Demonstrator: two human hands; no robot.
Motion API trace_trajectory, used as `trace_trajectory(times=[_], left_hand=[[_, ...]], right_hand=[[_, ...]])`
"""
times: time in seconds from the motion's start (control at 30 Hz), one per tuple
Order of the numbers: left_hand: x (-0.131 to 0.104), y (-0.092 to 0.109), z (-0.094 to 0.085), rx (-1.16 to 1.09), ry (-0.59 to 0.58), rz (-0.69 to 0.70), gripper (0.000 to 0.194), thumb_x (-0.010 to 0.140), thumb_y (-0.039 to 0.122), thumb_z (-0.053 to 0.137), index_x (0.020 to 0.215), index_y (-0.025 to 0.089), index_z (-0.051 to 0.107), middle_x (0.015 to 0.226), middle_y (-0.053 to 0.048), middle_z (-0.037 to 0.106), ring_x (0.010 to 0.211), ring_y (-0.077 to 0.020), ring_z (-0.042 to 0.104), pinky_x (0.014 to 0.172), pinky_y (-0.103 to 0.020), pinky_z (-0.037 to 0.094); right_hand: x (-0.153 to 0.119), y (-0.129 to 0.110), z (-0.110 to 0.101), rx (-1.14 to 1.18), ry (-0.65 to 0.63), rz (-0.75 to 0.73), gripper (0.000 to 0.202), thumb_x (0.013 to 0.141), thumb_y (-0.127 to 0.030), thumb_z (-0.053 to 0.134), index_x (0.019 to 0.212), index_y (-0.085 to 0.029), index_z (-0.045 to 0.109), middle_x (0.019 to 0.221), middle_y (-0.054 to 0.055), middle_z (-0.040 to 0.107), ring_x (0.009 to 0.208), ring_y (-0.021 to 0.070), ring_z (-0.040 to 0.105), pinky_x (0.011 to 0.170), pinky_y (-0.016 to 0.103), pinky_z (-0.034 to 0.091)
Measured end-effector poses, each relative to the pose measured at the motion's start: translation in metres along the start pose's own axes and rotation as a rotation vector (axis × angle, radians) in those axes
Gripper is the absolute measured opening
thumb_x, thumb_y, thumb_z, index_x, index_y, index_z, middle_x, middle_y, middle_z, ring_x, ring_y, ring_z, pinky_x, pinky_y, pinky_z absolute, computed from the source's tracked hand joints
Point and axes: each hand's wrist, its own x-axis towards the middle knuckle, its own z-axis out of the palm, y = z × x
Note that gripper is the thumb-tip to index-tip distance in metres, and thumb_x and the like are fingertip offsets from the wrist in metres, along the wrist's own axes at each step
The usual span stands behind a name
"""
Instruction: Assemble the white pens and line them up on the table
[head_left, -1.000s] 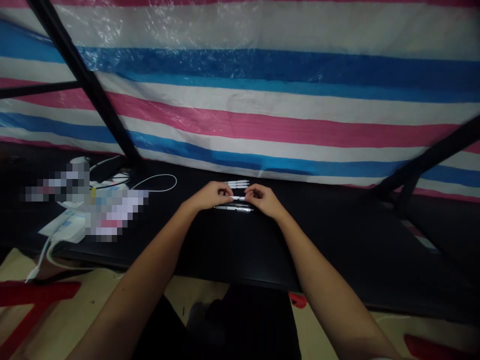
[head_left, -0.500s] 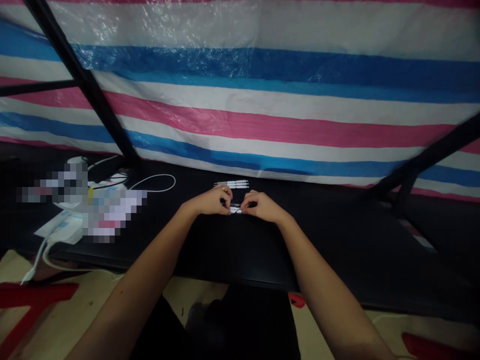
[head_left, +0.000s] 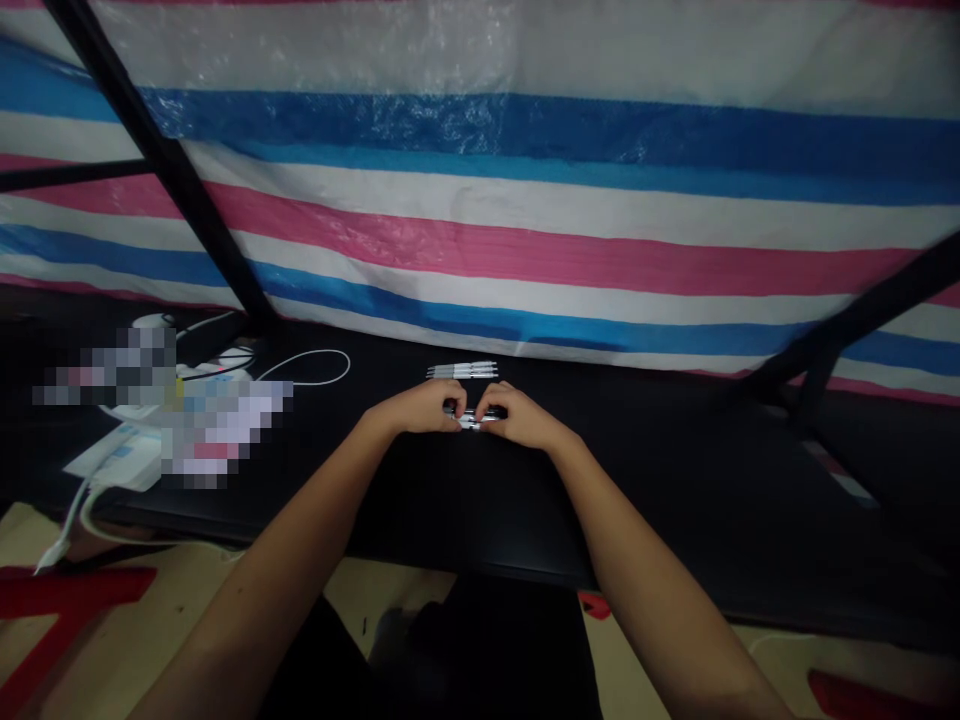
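White and dark pens (head_left: 470, 421) lie close together on the black table, side by side and parallel to its edge. My left hand (head_left: 437, 406) is closed on their left end with thumb and fingers. From the other side my right hand (head_left: 508, 413) pinches the right end of the same pens, its fingers curled. The fingers cover both ends, so how many pens are between them I cannot tell. Just beyond the hands, several more white pens (head_left: 463, 370) with silvery tips rest in a neat row.
On the left of the black table (head_left: 465, 510) sit a white power strip (head_left: 131, 460), tangled cables (head_left: 322, 366) and blurred-out items. A striped plastic sheet (head_left: 525, 250) hangs behind. Black slanted posts (head_left: 172, 170) stand left and right. Red stool parts (head_left: 75, 590) show below.
My right fingers have shifted slightly left along the held pens, and my left hand has dropped a little. More of the far row of pens shows at its left end.
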Motion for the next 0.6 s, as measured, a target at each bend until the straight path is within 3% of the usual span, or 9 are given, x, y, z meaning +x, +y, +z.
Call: trace_trajectory(times=[0.2, 0.3, 0.37, 0.43, 0.53, 0.6], left_hand=[[0.000, 0.005, 0.001, 0.031, 0.013, -0.006, 0.007, 0.071, 0.018, 0.070, 0.077, 0.019, 0.067, 0.090, -0.004, 0.065, 0.083, -0.0180, 0.058, 0.079, -0.031, 0.045], [-0.001, 0.006, -0.001, 0.003, 0.041, 0.013, 0.010, 0.071, 0.023, 0.074, 0.077, 0.020, 0.068, 0.090, -0.004, 0.065, 0.083, -0.0187, 0.058, 0.079, -0.031, 0.045], [-0.002, 0.004, -0.005, 0.013, 0.117, 0.002, 0.012, 0.075, 0.030, 0.074, 0.078, 0.020, 0.069, 0.089, -0.004, 0.065, 0.081, -0.0189, 0.059, 0.078, -0.032, 0.045], [-0.003, -0.001, -0.011, 0.082, 0.262, -0.064, 0.014, 0.082, 0.034, 0.068, 0.080, 0.020, 0.069, 0.087, -0.005, 0.065, 0.080, -0.0192, 0.058, 0.077, -0.032, 0.045], [-0.006, -0.016, -0.018, 0.248, 0.473, -0.259, 0.012, 0.086, 0.032, 0.062, 0.083, 0.021, 0.068, 0.086, -0.006, 0.065, 0.079, -0.0202, 0.058, 0.074, -0.032, 0.042], [-0.006, -0.027, -0.018, 0.298, 0.504, -0.367, 0.010, 0.083, 0.031, 0.065, 0.085, 0.022, 0.067, 0.086, -0.006, 0.065, 0.077, -0.0203, 0.057, 0.070, -0.031, 0.041]], right_hand=[[0.001, 0.005, 0.002, 0.043, 0.047, -0.017, 0.014, 0.077, -0.010, 0.066, 0.083, -0.022, 0.070, 0.087, 0.003, 0.062, 0.092, 0.0208, 0.055, 0.084, 0.034, 0.045], [0.003, 0.018, 0.003, 0.037, 0.178, 0.011, 0.012, 0.079, -0.012, 0.061, 0.081, -0.022, 0.068, 0.086, 0.003, 0.062, 0.089, 0.0205, 0.057, 0.085, 0.036, 0.046], [0.006, 0.031, 0.005, -0.059, 0.408, 0.084, 0.012, 0.081, -0.016, 0.060, 0.087, -0.022, 0.069, 0.094, 0.006, 0.062, 0.096, 0.0235, 0.056, 0.093, 0.041, 0.045], [0.008, 0.045, 0.008, -0.135, 0.531, 0.182, 0.017, 0.084, -0.022, 0.060, 0.097, -0.021, 0.070, 0.104, 0.010, 0.062, 0.104, 0.0275, 0.054, 0.099, 0.047, 0.043], [0.011, 0.060, 0.014, -0.181, 0.521, 0.253, 0.022, 0.086, -0.028, 0.060, 0.105, -0.021, 0.070, 0.108, 0.012, 0.063, 0.108, 0.0301, 0.053, 0.102, 0.051, 0.041], [0.013, 0.064, 0.016, -0.202, 0.504, 0.249, 0.024, 0.087, -0.029, 0.060, 0.107, -0.021, 0.071, 0.109, 0.012, 0.064, 0.108, 0.0305, 0.053, 0.103, 0.052, 0.041]])
